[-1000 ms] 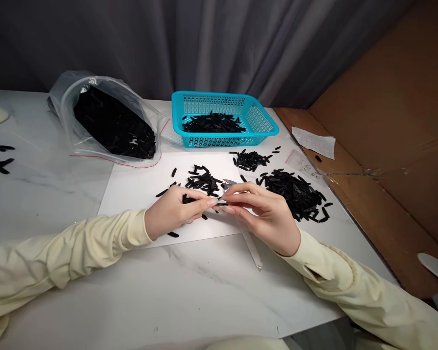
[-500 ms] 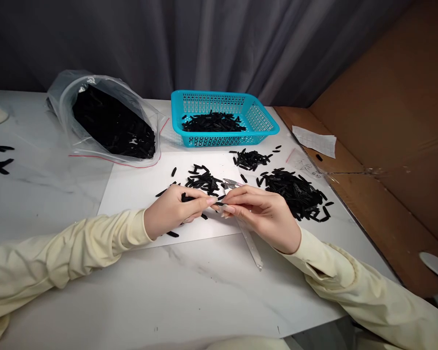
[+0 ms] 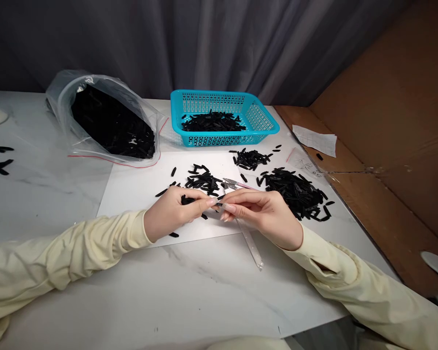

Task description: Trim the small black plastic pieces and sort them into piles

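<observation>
My left hand point(image 3: 180, 209) is closed, with black pieces showing between its fingers and its thumb and fingertips pinching one small black piece point(image 3: 220, 204). The fingertips of my right hand point(image 3: 257, 209) pinch the right end of that same piece. Both hands are held over a white sheet point(image 3: 131, 184). Just beyond them lies a loose heap of black pieces point(image 3: 203, 180). Pointed metal tips of a tool point(image 3: 231, 183) show behind my right hand. A white strip point(image 3: 253, 248) sticks out below my right hand.
A clear bag point(image 3: 63, 107) full of black pieces lies at the back left. Behind the sheet stands a blue basket point(image 3: 222, 141) with more pieces. Two heaps point(image 3: 294, 192) point(image 3: 251, 159) lie at the right. A cardboard wall point(image 3: 394, 121) borders the table's right side.
My right hand has shifted and turned slightly, and more of the tool behind it shows. My left hand has barely moved. Both still hold the small piece.
</observation>
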The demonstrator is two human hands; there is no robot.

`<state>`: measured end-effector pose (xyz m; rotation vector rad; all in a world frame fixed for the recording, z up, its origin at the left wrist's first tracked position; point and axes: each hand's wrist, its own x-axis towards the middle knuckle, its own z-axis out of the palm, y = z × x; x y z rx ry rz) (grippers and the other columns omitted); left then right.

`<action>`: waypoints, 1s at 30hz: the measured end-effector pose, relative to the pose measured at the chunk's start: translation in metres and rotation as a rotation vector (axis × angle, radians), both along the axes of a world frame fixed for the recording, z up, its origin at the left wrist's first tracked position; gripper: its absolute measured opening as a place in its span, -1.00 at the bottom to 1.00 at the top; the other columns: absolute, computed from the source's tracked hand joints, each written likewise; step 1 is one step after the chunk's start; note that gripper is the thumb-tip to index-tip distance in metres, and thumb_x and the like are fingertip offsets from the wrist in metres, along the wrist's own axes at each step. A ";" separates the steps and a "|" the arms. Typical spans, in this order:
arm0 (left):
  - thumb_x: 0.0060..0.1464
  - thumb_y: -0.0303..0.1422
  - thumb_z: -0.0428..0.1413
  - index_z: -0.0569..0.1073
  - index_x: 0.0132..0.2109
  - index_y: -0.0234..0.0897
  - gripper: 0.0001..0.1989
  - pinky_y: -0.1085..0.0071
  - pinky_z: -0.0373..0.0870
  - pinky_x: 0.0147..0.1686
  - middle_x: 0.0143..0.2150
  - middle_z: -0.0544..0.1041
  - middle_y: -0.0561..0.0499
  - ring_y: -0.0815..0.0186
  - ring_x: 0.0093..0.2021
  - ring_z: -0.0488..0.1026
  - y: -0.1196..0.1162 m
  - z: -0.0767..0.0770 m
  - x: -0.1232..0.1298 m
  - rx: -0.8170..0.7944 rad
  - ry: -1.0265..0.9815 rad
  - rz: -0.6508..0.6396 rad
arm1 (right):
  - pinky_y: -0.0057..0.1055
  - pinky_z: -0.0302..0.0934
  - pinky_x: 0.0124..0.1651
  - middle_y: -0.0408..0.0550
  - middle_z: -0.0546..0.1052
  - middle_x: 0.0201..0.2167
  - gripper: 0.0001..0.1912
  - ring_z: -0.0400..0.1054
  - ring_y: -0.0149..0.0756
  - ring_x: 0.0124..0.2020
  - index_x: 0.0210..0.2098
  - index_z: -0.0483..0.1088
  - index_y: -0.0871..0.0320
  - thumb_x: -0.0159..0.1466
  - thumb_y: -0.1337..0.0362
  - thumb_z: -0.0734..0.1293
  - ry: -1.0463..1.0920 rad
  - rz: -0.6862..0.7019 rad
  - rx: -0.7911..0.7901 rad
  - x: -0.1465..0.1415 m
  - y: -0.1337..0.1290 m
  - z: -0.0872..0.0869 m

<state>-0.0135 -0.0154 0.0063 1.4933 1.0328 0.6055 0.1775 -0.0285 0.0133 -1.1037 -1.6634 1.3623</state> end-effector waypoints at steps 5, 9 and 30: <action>0.03 -0.30 0.04 0.51 -0.37 -0.39 -0.76 0.54 0.03 -0.66 -0.71 0.12 0.18 0.53 -0.66 0.05 -0.001 0.002 0.001 0.059 0.049 0.008 | -0.49 0.39 -0.33 -0.04 0.50 -0.45 -0.84 0.39 -0.42 -0.42 -0.50 0.52 0.23 0.16 0.37 0.32 0.060 0.018 -0.104 0.002 0.001 -0.001; 0.01 -0.31 0.05 0.53 -0.33 -0.39 -0.77 0.53 0.00 -0.68 -0.73 0.12 0.19 0.52 -0.68 0.03 -0.001 0.004 0.003 0.069 0.090 0.020 | -0.48 0.40 -0.29 -0.03 0.51 -0.39 -0.84 0.40 -0.38 -0.35 -0.51 0.53 0.21 0.16 0.39 0.32 0.052 0.007 -0.071 0.001 0.001 -0.001; 0.01 -0.34 0.07 0.53 -0.34 -0.36 -0.81 0.54 0.05 -0.65 -0.73 0.16 0.19 0.51 -0.65 0.09 -0.003 0.003 0.001 0.106 0.067 0.065 | -0.39 0.45 -0.30 0.04 0.52 -0.30 -0.88 0.42 -0.28 -0.28 -0.37 0.52 0.23 0.15 0.40 0.31 -0.038 0.018 0.107 0.000 -0.002 -0.005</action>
